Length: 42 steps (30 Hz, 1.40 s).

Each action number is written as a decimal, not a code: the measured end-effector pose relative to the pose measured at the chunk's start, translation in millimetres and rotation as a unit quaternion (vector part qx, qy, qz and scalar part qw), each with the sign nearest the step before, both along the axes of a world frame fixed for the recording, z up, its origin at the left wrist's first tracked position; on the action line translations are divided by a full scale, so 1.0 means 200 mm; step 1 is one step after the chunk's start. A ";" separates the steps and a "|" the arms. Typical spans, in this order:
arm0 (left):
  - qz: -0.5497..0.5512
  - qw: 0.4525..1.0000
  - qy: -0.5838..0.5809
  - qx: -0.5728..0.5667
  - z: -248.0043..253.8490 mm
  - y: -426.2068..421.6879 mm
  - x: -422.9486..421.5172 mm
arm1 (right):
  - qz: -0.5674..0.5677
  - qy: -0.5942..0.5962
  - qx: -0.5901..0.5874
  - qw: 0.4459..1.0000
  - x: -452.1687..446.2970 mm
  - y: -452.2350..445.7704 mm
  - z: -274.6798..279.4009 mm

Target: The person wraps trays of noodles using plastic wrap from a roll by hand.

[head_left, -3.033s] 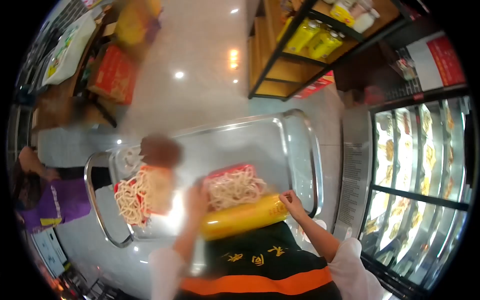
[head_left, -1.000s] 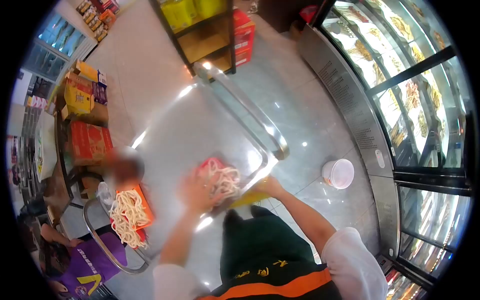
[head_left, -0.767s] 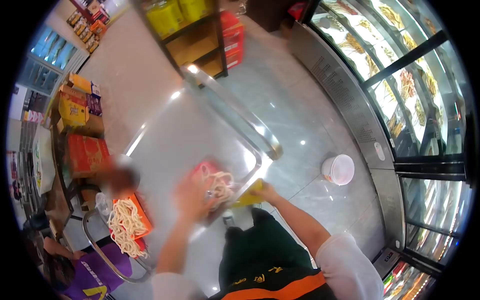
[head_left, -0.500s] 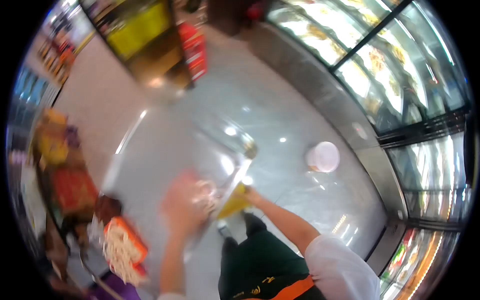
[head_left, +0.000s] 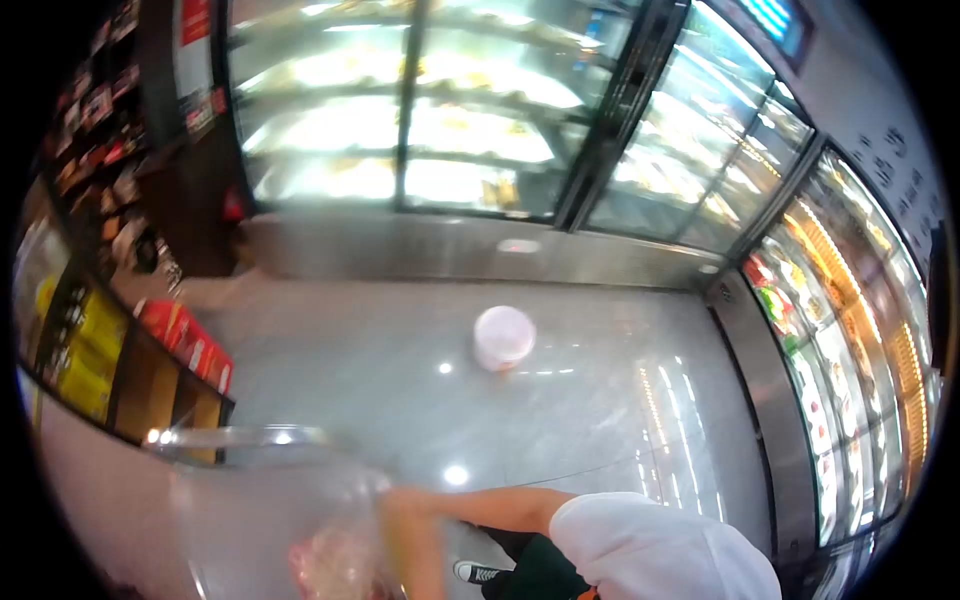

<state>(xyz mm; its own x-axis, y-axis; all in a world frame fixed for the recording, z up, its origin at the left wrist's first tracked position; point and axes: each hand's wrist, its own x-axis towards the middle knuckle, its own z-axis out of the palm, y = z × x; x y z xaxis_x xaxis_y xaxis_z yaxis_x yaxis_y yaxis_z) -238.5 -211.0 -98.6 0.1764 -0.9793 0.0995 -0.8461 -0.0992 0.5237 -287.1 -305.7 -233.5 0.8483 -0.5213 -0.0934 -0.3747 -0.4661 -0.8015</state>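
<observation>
Motion blur smears my right hand (head_left: 402, 505) at the bottom centre, beside the near edge of the metal cart top. Its fingers cannot be made out. A blurred yellowish strip runs down beside it, too smeared to tell how it is held. Left of that hand, pale noodles in a red tray (head_left: 335, 562) lie on the metal surface (head_left: 240, 510), cut off by the lower edge of the view. My left hand does not show.
A white tub (head_left: 504, 338) stands on the grey floor. Lit glass display fridges (head_left: 480, 120) line the back and right. At the left are a shelf with yellow bottles (head_left: 95, 345) and a red box (head_left: 188, 340). The cart's metal handle (head_left: 245, 437) crosses the lower left.
The view has swung far to the right, towards the fridges. My left hand, the second noodle tray and the other person have left the view.
</observation>
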 end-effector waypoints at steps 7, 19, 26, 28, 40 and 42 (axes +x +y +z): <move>0.016 0.978 0.108 0.175 -0.08 -0.13 0.10 | -0.112 -0.018 0.253 0.961 -0.18 0.03 0.25; 0.056 0.926 0.363 -0.086 -0.55 -0.04 0.24 | -0.268 -0.070 0.279 0.920 -0.69 0.49 0.45; 0.037 0.999 0.006 -0.035 -0.33 -0.07 0.27 | -0.670 -0.001 0.382 0.636 -1.28 0.60 0.35; 0.031 0.998 -0.043 -0.031 -0.32 -0.06 0.29 | -0.689 0.030 0.345 0.637 -1.43 0.60 0.38; 0.034 0.963 -0.208 0.165 -0.90 0.04 0.42 | -0.069 0.308 -0.177 0.932 -1.20 -0.05 1.96; 0.049 0.875 -0.462 0.132 -1.05 0.19 0.35 | 0.012 0.250 -0.197 0.948 -0.98 -0.11 2.21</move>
